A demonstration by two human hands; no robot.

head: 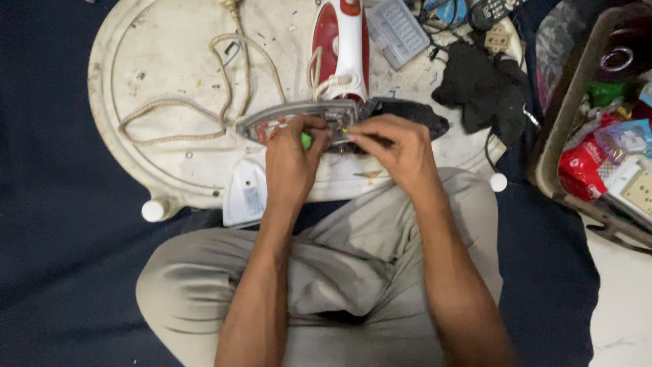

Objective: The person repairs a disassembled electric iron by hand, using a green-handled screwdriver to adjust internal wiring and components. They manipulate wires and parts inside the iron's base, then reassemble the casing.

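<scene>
At frame centre, your left hand (pixel 293 160) closes around a green-handled tool (pixel 306 141), bracing the grey metal iron soleplate (pixel 285 122) on the worn white round tray (pixel 170 88), while your right hand's (pixel 397 149) fingertips pinch a small yellow-tipped part (pixel 346 131) at its exposed fittings.

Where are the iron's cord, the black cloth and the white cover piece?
Cord (pixel 178 103): head view, on its looped middle.
Black cloth (pixel 483 87): head view, centre.
White cover piece (pixel 246 194): head view, flat top.

Left hand (pixel 292 163), right hand (pixel 397 151) — fingers pinched, forearms converging.
</scene>
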